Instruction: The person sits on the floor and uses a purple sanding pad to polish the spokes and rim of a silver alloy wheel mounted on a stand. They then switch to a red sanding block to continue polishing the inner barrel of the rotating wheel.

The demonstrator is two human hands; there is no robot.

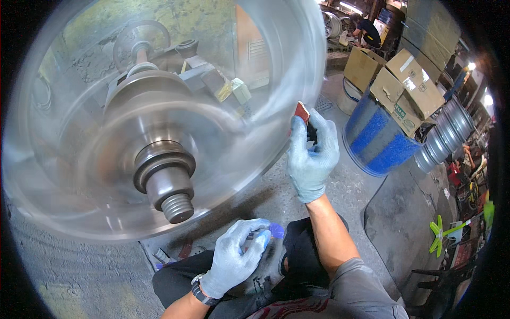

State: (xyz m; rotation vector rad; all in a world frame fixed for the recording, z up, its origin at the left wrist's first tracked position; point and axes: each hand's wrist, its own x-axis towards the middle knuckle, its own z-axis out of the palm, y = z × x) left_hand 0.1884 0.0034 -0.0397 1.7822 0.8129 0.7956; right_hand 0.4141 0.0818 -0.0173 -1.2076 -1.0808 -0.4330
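A large silvery wheel rim [297, 48], smeared by its spin, fills the upper left. It turns on a steel spindle [169, 183] with a threaded end. Beside the rim's right edge, my gloved right hand [314, 151] pinches a folded piece of red sandpaper [302, 112]; whether the paper touches the metal is hard to tell. My left hand [236, 258], in a pale glove with a watch at the wrist, is low above my lap. Its fingers are closed round a small purple-blue piece [276, 230], mostly hidden.
To the right stands a blue drum [372, 133] with cardboard boxes [409, 90] on top. Stacked metal rims [446, 133] lean behind it. A dark mat [398, 212] lies on the floor near a green star-shaped base [438, 234]. Another person [367, 33] crouches far back.
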